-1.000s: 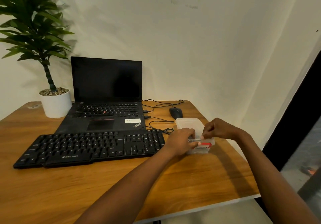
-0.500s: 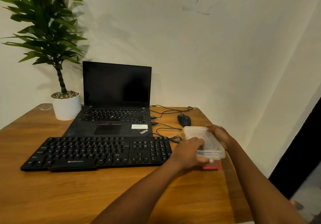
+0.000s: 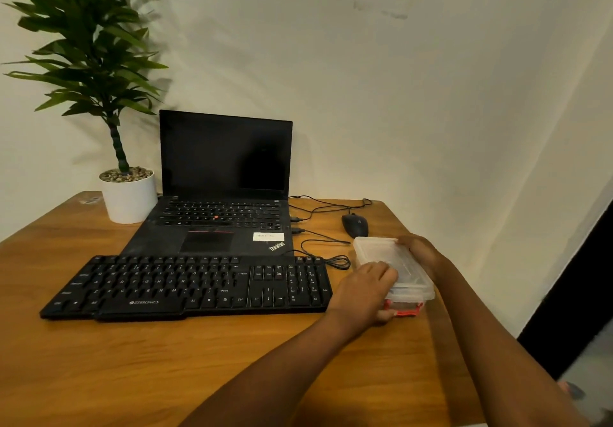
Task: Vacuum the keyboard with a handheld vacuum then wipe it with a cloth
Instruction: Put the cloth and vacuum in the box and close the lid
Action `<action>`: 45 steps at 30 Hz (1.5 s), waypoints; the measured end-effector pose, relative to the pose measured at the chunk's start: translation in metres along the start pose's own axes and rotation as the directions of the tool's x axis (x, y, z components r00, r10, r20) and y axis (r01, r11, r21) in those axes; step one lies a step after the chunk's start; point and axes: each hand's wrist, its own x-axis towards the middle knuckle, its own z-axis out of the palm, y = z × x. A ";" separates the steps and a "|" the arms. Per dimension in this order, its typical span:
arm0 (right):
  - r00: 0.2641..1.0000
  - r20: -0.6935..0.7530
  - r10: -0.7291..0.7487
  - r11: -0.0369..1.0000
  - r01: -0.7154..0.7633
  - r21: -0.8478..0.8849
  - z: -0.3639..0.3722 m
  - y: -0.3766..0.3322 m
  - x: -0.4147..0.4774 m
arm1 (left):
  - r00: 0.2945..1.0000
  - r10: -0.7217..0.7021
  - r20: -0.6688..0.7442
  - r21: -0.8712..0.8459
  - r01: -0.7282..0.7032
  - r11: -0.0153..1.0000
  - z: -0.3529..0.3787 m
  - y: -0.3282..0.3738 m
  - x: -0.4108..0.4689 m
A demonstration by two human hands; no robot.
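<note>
Both hands are on a clear plastic box point(image 3: 381, 251) with a red latch point(image 3: 406, 311), over at the right end of the desk point(image 3: 132, 360). The left hand point(image 3: 363, 294) grips the near end, fingers over the lid and thumb down by the latch. The right hand point(image 3: 419, 254) wraps round the far side. The black keyboard point(image 3: 192, 287) lies flat just left of the box, in front of an open laptop point(image 3: 225, 174). There's a mouse point(image 3: 355, 224) behind the box and a potted plant point(image 3: 129, 196) back left.
</note>
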 end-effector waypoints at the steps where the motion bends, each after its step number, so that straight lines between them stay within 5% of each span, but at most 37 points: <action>1: 0.999 0.048 0.007 0.995 -0.012 0.103 0.000 0.001 0.001 | 1.000 0.015 0.014 0.018 -0.015 1.000 -0.001 0.000 0.000; 7: 0.984 0.172 0.044 0.976 -0.079 0.202 -0.004 0.000 0.003 | 0.996 0.075 0.042 0.078 -0.078 0.994 -0.004 -0.003 -0.002; 12: 0.956 0.257 0.138 0.981 -0.167 0.096 0.000 -0.007 0.005 | 0.990 0.120 0.069 0.155 -0.130 0.979 -0.005 -0.005 0.001; 19: 0.974 0.226 -0.003 1.000 0.001 0.007 0.012 -0.013 0.007 | 0.977 0.133 0.169 0.213 -0.168 0.963 0.005 -0.014 0.000; 21: 0.963 0.254 -0.085 0.994 0.099 -0.044 0.018 -0.014 0.006 | 0.979 0.129 0.157 0.218 -0.161 0.962 0.004 -0.012 -0.001; 25: 0.986 0.152 -0.072 0.985 0.094 -0.145 0.011 -0.009 0.016 | 0.994 0.049 0.093 0.138 -0.061 0.989 0.009 -0.005 0.001; 28: 0.978 0.205 -0.034 0.976 0.076 -0.205 0.010 -0.010 0.011 | 0.998 0.020 0.059 0.076 -0.024 0.997 0.011 -0.003 0.001; 36: 0.945 0.314 0.094 0.988 -0.050 -0.145 0.013 -0.023 0.006 | 0.996 -0.085 -0.009 -0.057 0.084 0.995 0.012 0.004 -0.004; 42: 0.990 0.144 0.001 0.998 0.008 -0.065 0.020 -0.022 0.017 | 0.998 -0.043 -0.045 -0.018 0.042 0.999 0.016 0.002 -0.002; 45: 0.958 0.268 0.101 0.992 -0.076 -0.102 0.015 -0.019 0.024 | 0.997 -0.033 -0.064 -0.004 0.033 0.999 0.019 0.001 0.000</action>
